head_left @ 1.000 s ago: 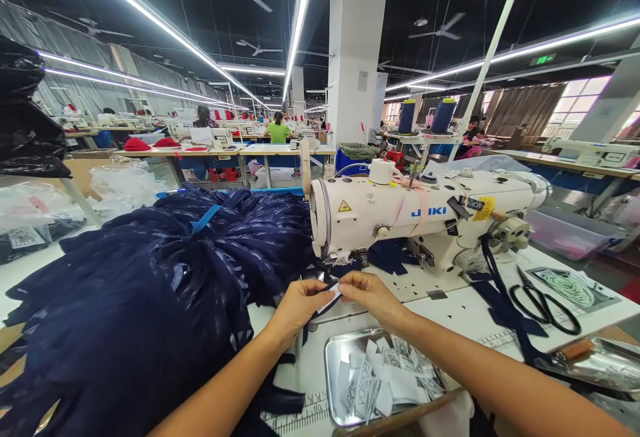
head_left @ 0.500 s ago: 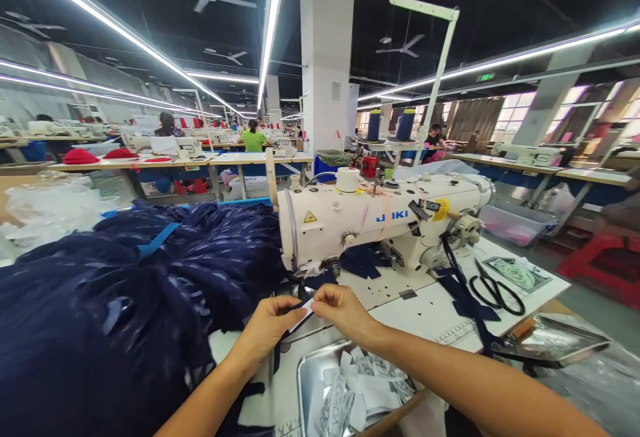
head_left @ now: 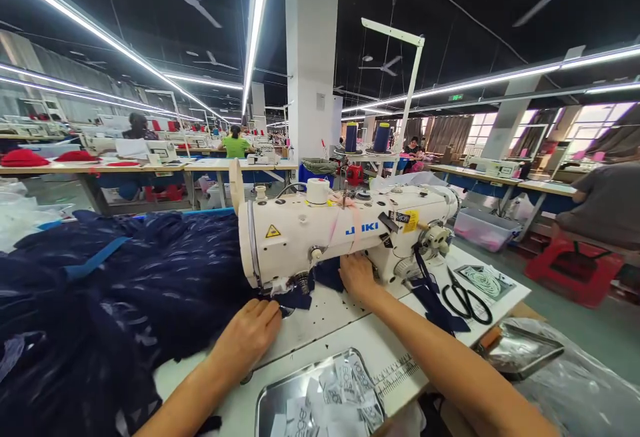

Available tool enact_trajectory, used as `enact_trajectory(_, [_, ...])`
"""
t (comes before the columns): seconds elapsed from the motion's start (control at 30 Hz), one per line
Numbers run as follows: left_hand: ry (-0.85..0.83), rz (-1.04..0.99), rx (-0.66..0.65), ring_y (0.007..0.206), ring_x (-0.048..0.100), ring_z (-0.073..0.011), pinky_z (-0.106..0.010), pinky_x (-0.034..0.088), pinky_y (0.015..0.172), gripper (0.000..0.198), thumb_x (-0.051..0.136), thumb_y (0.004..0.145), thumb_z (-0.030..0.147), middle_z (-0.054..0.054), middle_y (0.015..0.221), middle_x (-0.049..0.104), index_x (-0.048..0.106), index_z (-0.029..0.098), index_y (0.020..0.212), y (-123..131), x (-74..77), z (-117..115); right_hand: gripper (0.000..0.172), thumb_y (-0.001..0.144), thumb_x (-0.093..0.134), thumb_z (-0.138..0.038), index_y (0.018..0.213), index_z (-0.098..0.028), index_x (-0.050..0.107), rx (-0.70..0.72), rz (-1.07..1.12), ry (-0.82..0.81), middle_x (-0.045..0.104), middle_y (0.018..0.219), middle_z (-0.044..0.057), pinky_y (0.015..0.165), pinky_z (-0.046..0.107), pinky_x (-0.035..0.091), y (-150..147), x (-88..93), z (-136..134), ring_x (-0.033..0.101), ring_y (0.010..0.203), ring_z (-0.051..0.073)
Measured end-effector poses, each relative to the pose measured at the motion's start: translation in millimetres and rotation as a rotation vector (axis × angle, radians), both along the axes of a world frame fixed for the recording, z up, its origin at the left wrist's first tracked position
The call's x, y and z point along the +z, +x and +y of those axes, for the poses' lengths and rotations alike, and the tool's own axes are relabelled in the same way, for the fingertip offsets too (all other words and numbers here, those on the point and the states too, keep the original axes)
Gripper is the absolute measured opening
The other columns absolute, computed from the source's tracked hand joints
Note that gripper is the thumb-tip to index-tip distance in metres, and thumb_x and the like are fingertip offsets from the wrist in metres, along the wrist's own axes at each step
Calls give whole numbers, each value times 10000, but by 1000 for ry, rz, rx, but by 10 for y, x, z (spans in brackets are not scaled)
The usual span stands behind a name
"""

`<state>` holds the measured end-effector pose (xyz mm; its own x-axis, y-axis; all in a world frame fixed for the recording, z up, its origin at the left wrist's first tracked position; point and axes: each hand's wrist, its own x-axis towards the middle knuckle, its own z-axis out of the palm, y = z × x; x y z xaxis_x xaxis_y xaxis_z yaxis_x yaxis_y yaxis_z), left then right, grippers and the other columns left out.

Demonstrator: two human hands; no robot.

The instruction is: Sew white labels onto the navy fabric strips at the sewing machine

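My left hand point(head_left: 250, 330) is at the needle end of a white sewing machine point(head_left: 295, 237). Its fingers are bent and pressed together at the edge of a navy fabric piece point(head_left: 299, 300), which lies beneath the needle area. Whatever is under those fingertips is mostly covered. My right hand point(head_left: 357, 278) reaches under the machine's arm, beside another navy piece point(head_left: 327, 274) on the bed; its fingertips are partly hidden. A metal tray point(head_left: 265, 394) holding printed white labels point(head_left: 345, 387) sits on the table in front of me.
A large heap of navy garments point(head_left: 180, 290) fills the left side. Black scissors point(head_left: 465, 300) and navy strips point(head_left: 435, 304) lie at the right of the table. A second metal tray point(head_left: 530, 350) is beyond its right edge. A co-worker point(head_left: 607, 197) sits at far right.
My hands have moved apart from the white label and navy strip they pinched together. The left is now at the needle end, the right farther forward under the arm. The view has shifted right.
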<state>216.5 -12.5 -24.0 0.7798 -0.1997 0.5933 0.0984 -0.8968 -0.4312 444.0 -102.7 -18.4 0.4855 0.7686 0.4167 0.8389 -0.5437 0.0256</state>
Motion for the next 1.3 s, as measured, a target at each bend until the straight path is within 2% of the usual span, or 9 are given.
enact_trajectory(0.2, [-2,223,68,561,446,-150,-295,295,558,199,421,741,5,-30,608,534,538,138,652,-37,-208,24,238,812,380,-53,951,-123,559,49,-61,-23,589,953,142,684,330,410,-97,-48,-103,540,869,241])
enact_trajectory(0.37, [76,284,113,547,448,-157,-310,253,554,145,488,744,60,-22,579,541,534,134,629,-68,-226,-22,161,804,439,-80,810,-123,594,337,-207,-86,583,869,129,641,337,397,-463,-144,-99,534,777,236])
enact_trajectory(0.5, [117,282,127,558,456,-161,-313,248,572,139,497,754,72,-19,576,542,531,128,631,-77,-247,-50,106,786,553,-212,778,-119,603,562,-132,-138,585,823,106,637,325,409,-656,-284,-96,533,763,225])
enact_trajectory(0.6, [127,272,112,557,455,-163,-313,245,575,133,509,757,86,-17,572,541,531,125,632,-93,-256,-60,254,738,617,-354,832,-119,593,639,-22,-73,580,848,92,673,324,413,-622,-339,-155,525,791,218])
enact_trajectory(0.73, [125,265,111,557,459,-164,-308,245,571,132,518,744,74,-18,566,540,533,123,623,-100,-255,-70,163,738,621,-258,833,-135,571,723,-24,31,569,880,73,664,321,389,-505,-358,-202,500,795,204])
enact_trajectory(0.83, [117,263,111,555,461,-162,-306,248,571,128,528,735,73,-18,562,539,532,122,617,-100,-257,-77,87,786,561,-225,754,-144,565,863,-92,60,567,834,59,692,315,373,-437,-383,-173,477,759,178])
enact_trajectory(0.97, [111,264,122,552,462,-158,-307,257,571,128,522,740,76,-18,565,541,534,122,621,-95,-261,-80,230,851,419,-119,662,-146,546,1017,-313,53,555,732,44,768,330,342,-405,-396,-127,450,707,155])
enact_trajectory(1.1, [107,266,130,551,462,-154,-310,268,574,177,467,776,67,-20,556,531,531,125,621,-90,-264,-79,232,831,397,-56,671,-136,544,1004,-373,-40,539,706,46,773,340,339,-505,-356,-74,459,709,161])
enact_trajectory(1.3, [54,189,78,544,437,-141,-302,273,567,224,391,826,68,-16,572,525,536,123,664,-160,-277,-86,139,784,455,-69,702,-132,548,803,127,-31,557,825,57,686,270,393,-738,-363,83,507,761,148])
